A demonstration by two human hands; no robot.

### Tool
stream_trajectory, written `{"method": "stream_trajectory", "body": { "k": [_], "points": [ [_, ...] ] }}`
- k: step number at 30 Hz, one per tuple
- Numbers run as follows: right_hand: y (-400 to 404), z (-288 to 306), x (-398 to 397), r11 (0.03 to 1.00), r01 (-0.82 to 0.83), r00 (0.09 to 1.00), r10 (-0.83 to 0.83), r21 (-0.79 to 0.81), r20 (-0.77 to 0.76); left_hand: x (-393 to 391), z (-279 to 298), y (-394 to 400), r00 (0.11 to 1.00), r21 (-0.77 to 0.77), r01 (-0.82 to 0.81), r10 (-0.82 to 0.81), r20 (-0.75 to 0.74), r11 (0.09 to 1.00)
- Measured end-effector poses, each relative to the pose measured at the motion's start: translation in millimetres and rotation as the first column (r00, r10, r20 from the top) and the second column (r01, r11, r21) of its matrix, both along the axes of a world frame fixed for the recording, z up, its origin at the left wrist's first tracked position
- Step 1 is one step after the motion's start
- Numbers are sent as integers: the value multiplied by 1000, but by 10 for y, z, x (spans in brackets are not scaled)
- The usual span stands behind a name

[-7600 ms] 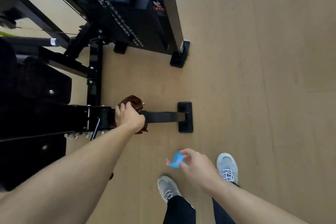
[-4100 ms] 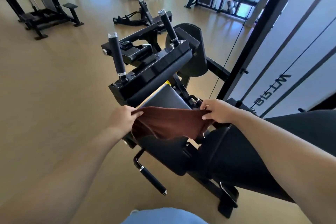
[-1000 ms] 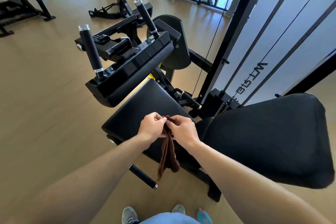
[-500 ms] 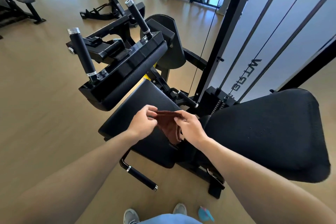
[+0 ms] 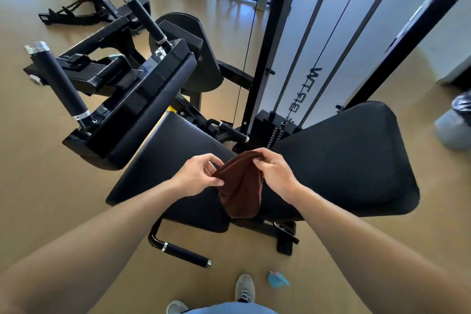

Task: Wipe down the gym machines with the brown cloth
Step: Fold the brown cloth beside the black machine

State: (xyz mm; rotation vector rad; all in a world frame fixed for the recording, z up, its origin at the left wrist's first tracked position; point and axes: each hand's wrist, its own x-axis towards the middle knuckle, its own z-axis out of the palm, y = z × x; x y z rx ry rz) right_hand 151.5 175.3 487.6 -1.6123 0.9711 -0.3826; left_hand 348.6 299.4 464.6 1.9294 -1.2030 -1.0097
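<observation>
The brown cloth hangs folded between my hands above the black gym machine. My left hand pinches the cloth's left edge between thumb and fingers. My right hand grips its top right corner. Beneath them lies the machine's black seat pad, with the larger back pad to the right. An angled chest pad with two upright black handles rises at the left.
The weight stack frame and cables stand behind the pads. A black adjustment handle juts out below the seat. A blue spray bottle sits on the wooden floor by my shoes. A grey bin is at the right edge.
My hands have drawn slightly apart, spreading the cloth wider so it hangs as a broader fold. The view has shifted a little nearer the machine.
</observation>
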Motion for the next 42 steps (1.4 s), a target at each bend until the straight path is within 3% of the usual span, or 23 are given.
{"method": "stream_trajectory", "body": {
  "k": [3,8,12,14,16,18,22,24,28,31,33,35,37,39,42],
  "points": [
    [-34,-26,-137,996,64,992,-70,-56,-102,85,55,-133,998,-98,-46,49,28,994],
    [-38,13,-300,994,98,987,-104,-57,-123,-7,153,-415,994,-155,-77,63,-94,985],
    [-116,199,-365,978,206,978,-207,18,34,-189,204,-629,936,-46,-51,31,-351,998],
    [-235,276,-401,951,274,947,-293,144,132,-276,278,-736,903,-50,-66,38,-427,997],
    [-362,255,-442,913,203,945,-277,354,175,-341,399,-848,875,-66,-116,70,-479,991],
    [-397,106,-447,855,40,988,-112,517,108,-375,505,-948,842,-63,-168,110,-528,984],
    [-351,-284,-385,746,-171,985,105,644,140,-321,528,-1031,859,-33,-231,188,-476,972],
    [-342,-338,-321,760,-241,969,158,604,187,-201,478,-1013,897,-36,-338,311,-315,940],
    [-415,-341,-185,810,-323,946,284,489,156,88,284,-891,840,28,-540,541,-35,841],
    [-491,-197,-18,876,-292,956,267,383,120,107,177,-754,790,144,-608,613,12,781],
    [-560,-113,83,914,-252,968,240,319,77,-6,174,-693,840,128,-542,540,51,831],
    [-640,-39,144,935,-252,966,257,251,13,-184,218,-667,942,139,-297,314,-121,945],
    [-744,43,152,951,-252,964,264,179,-44,-416,253,-673,924,187,-53,119,-362,981],
    [-864,124,117,959,-244,966,254,144,-56,-593,204,-719,911,172,-9,79,-406,985],
    [-1031,210,4,973,-231,970,230,-15,-81,-733,105,-879,849,105,-82,125,-513,991]
  ]
}}
